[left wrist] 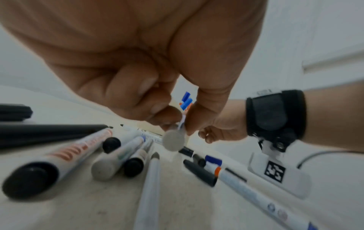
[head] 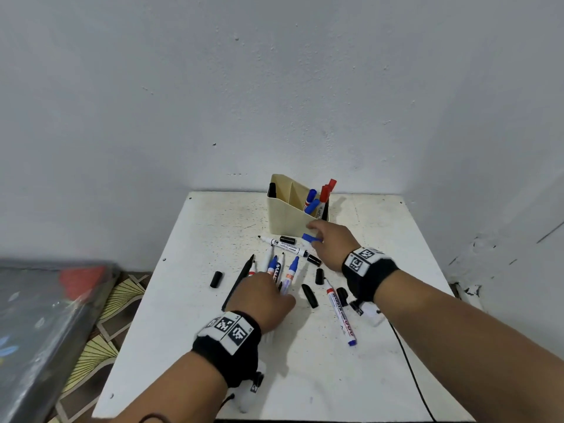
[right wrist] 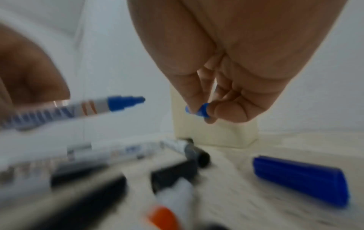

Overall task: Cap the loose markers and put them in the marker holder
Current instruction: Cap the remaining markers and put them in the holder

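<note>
My left hand (head: pixel 282 293) (left wrist: pixel 183 123) pinches an uncapped blue marker (head: pixel 291 271) (right wrist: pixel 110 105) by its barrel, lifted off the pile with the tip pointing away from me. A short way in front of that tip, my right hand (head: pixel 314 239) (right wrist: pixel 204 112) pinches a blue cap (head: pixel 309 238) (right wrist: pixel 198 109) between thumb and fingers. Just behind it stands the cream marker holder (head: pixel 287 222) (right wrist: pixel 216 133), with capped blue and red markers (head: pixel 323 193) in its right compartment. Several uncapped markers (head: pixel 285 245) and loose black caps (head: pixel 309 296) lie on the white table (head: pixel 183 346).
A second blue cap (right wrist: pixel 299 179) lies on the table beside my right hand. A long marker (head: pixel 340 312) lies near my right wrist, and a black pen (head: pixel 238 282) and a black cap (head: pixel 216 279) lie to the left. A black cable (head: pixel 409 367) runs along the table's right side.
</note>
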A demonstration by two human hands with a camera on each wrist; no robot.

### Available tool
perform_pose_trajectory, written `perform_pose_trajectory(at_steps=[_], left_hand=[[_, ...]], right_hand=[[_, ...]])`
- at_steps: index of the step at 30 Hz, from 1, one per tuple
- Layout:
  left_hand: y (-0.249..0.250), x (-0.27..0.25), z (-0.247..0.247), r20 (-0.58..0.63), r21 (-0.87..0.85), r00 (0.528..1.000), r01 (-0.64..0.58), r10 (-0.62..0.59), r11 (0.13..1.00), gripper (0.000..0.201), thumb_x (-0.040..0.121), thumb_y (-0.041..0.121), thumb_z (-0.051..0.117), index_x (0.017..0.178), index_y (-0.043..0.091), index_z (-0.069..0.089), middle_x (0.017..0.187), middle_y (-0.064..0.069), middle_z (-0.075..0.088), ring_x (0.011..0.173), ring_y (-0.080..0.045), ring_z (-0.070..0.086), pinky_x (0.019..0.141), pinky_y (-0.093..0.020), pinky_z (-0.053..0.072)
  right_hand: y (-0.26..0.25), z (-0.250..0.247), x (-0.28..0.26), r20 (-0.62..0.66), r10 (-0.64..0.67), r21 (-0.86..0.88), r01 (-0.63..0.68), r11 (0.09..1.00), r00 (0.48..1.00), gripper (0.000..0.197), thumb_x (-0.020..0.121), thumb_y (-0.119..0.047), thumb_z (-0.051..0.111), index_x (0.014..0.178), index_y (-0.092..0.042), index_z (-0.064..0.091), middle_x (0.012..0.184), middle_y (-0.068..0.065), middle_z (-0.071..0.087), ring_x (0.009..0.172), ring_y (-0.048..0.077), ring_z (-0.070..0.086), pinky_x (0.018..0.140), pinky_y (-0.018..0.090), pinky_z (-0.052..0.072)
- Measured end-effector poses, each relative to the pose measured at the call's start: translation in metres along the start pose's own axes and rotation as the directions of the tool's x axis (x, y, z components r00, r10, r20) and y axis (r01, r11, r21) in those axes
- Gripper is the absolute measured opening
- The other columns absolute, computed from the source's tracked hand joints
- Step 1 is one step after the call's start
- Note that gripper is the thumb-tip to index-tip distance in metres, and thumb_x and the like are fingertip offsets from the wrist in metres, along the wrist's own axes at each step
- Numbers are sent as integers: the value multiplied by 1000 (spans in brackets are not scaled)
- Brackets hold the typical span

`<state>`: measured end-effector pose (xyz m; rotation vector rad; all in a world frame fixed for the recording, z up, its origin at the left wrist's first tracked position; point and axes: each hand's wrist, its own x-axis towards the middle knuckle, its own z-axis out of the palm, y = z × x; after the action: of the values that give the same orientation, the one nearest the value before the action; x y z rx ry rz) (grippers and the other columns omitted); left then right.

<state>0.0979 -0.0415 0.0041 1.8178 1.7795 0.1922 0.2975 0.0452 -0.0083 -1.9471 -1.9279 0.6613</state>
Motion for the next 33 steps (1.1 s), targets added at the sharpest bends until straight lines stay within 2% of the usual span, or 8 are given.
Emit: perform_pose_trajectory(at_steps=[3, 6, 8, 11, 15, 22, 29, 33], left_hand=[[-4, -15, -16, -80, -191, 996, -47, 32, 980, 26, 77, 41, 67, 69, 17, 59, 69, 0, 64, 69, -17, 60, 58, -31, 44], [-4, -36, -29, -76, -387, 995, -87, 62, 918, 25, 73, 38, 65, 76, 14, 64, 70, -5, 72, 66, -21, 65, 66, -40, 55], [0, -52, -35, -16, -553, 997, -75, 80, 830, 17, 79, 25, 67, 80, 8, 64, 70, -9, 74, 63, -20, 65, 66, -39, 57], [8, -78, -43, 39, -687, 989, -75, 139, 723, 5, 91, 4, 63, 87, 0, 64, 69, -7, 74, 75, -23, 70, 64, -32, 55], [16, -103, -48, 49, -744, 976, -104, 210, 660, 11, 97, 6, 62, 95, -4, 65, 76, -13, 75, 73, -20, 69, 66, -29, 56], [27, -132, -55, 27, -781, 951, -171, 307, 600, 11, 100, 6, 62, 96, -2, 68, 84, -15, 76, 69, -19, 67, 67, -30, 57], [26, -145, -64, -33, -782, 944, -229, 328, 580, 11, 100, 6, 62, 100, -3, 69, 82, -10, 77, 72, -23, 64, 64, -28, 54], [27, -148, -66, -99, -797, 943, -267, 319, 542, 10, 99, 2, 63, 99, -7, 68, 77, -11, 76, 64, -22, 59, 58, -28, 52]], right_hand=[[-6, -24, -26, 29, -22, 386, 9, 922, 999, 43, 102, -13, 52, 136, -37, 62, 103, 13, 66, 79, 17, 60, 71, 28, 53], [-18, -48, -58, 63, 28, 792, -67, 607, 998, 38, 100, -1, 54, 125, -26, 67, 101, 21, 68, 74, 22, 62, 74, 39, 56], [-26, -62, -80, 78, 23, 902, -80, 423, 997, 27, 100, 0, 57, 123, -14, 61, 103, 26, 71, 79, 27, 65, 78, 42, 55], [-39, -75, -108, 0, 29, 949, -9, 316, 1000, 14, 102, -5, 58, 116, -6, 58, 104, 26, 74, 89, 32, 70, 85, 46, 55], [-57, -86, -134, -105, 43, 955, 88, 282, 994, 9, 102, -6, 58, 110, -4, 58, 97, 21, 75, 89, 33, 71, 88, 49, 57], [-80, -102, -165, -88, -30, 965, 93, 245, 996, 19, 100, -2, 59, 118, 2, 54, 96, 25, 74, 87, 36, 73, 81, 47, 62], [-88, -111, -184, -82, -102, 897, 118, 426, 991, 14, 99, 0, 60, 112, 1, 55, 99, 28, 74, 88, 39, 73, 85, 51, 61], [-94, -110, -190, -107, -100, 883, 141, 448, 989, 14, 99, -1, 60, 113, 1, 56, 98, 27, 74, 89, 39, 74, 85, 51, 61]])
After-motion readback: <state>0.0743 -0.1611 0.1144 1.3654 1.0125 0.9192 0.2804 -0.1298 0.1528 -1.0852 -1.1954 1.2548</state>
